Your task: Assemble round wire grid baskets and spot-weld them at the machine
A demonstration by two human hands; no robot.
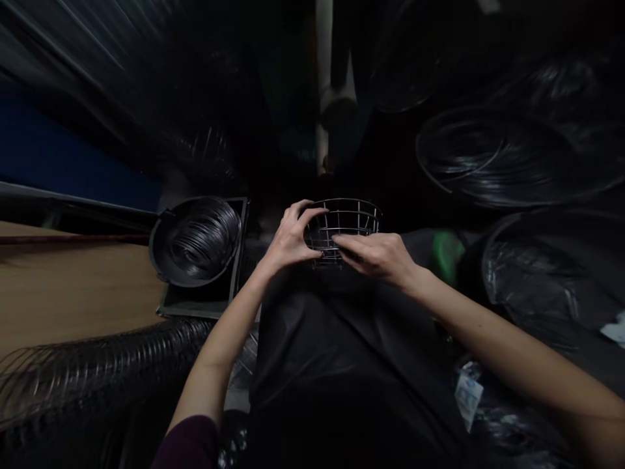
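Head cam: wire basket (342, 221) between L hand (290, 238), R hand (374, 260), fingers (312, 212) closed on it

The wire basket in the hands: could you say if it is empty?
Looks empty: nothing shows through the wire basket, though the left hand and right hand hide part.

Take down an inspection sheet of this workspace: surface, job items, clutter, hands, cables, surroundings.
Surface: wooden table at left.
Job items: wire basket held over the lap; black bowl of coiled black wire on a dark tray.
Clutter: green object; white label; black plastic.
Hands: left hand and right hand both on the basket.
Cables: black wire coils upper right; ribbed coil lower left.
Surroundings: dim; blue panel; pale upright pipe.
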